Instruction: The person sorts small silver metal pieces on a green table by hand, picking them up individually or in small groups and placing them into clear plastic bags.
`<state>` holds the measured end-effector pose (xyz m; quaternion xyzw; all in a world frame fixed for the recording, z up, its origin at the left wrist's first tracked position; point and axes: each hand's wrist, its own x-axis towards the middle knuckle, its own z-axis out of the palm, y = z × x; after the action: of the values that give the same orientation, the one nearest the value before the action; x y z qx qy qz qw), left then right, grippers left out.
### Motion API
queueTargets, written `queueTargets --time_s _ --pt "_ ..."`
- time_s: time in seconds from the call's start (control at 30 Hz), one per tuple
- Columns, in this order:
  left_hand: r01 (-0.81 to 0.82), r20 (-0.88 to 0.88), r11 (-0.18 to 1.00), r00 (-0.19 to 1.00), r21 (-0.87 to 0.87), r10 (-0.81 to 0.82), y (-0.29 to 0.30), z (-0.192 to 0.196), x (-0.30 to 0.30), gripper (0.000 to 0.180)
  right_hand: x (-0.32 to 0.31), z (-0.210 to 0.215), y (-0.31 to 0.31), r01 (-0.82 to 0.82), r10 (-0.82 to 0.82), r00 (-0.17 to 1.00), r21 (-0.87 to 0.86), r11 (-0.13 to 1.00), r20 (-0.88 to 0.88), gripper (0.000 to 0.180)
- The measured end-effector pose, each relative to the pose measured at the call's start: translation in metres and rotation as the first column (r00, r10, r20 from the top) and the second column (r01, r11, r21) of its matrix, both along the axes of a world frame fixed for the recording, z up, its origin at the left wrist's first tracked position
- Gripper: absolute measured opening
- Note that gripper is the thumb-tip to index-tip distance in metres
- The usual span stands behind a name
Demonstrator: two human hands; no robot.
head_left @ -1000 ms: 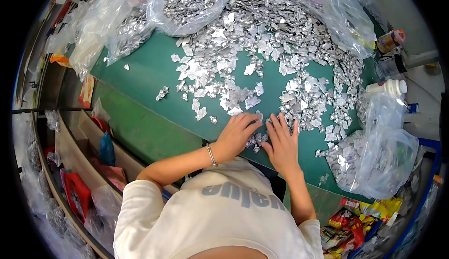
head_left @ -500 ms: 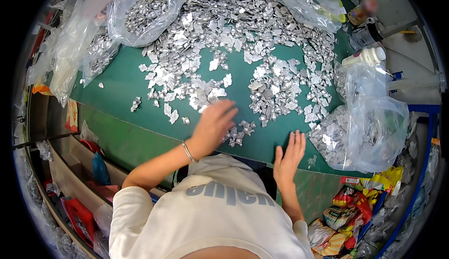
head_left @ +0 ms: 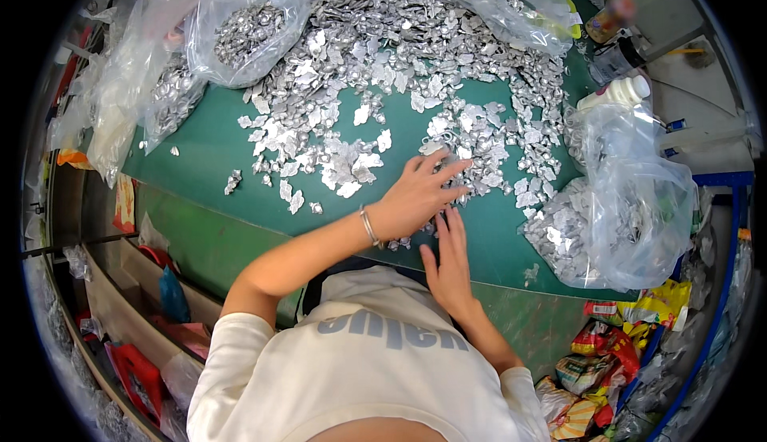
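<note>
A big heap of small silvery cast metal pieces point(head_left: 407, 23) spreads over the green tabletop point(head_left: 216, 154). Two smaller piles reach toward me from it: a left pile point(head_left: 347, 164) with flat faces up and a middle pile point(head_left: 483, 134). My left hand point(head_left: 411, 198), a bracelet on its wrist, is over the near edge of the middle pile with its fingers spread. Just below it, my right hand point(head_left: 451, 274) lies low at the table, fingers stretched out and thumb apart. A few metal pieces point(head_left: 399, 243) show beside and partly under my hands.
Clear plastic bags of metal pieces stand at the back left point(head_left: 248, 39) and at the right point(head_left: 575, 226). A white bottle point(head_left: 619, 92) and a dark-lidded jar point(head_left: 615, 60) are at the right edge. An open drawer point(head_left: 120, 282) is at lower left, colourful packets point(head_left: 591, 354) at lower right.
My left hand has moved right, from the left pile to the middle one. My right hand has shifted left, close beneath it. The small near cluster is now mostly covered by my hands.
</note>
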<state>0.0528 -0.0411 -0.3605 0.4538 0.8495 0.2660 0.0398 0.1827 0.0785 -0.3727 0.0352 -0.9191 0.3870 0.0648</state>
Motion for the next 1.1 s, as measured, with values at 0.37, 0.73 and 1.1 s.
queueTargets --time_s 0.37,0.73,1.1 --pt "-0.069 -0.27 0.998 0.961 -0.005 0.065 -0.017 -0.036 -0.076 0.034 -0.079 -0.006 0.075 0.028 0.079 0.981 0.536 0.844 -0.176 0.039" --pt "-0.009 -0.09 0.985 0.996 0.174 0.025 -0.035 -0.02 -0.051 0.032 -0.098 -0.002 0.084 0.286 -0.167 0.916 0.299 0.91 -0.365 0.029" --pt "-0.017 0.111 0.993 0.994 0.119 0.004 -0.046 -0.014 -0.026 0.038 -0.056 0.008 0.035 -0.163 0.168 0.981 0.057 0.985 -0.1 0.029"
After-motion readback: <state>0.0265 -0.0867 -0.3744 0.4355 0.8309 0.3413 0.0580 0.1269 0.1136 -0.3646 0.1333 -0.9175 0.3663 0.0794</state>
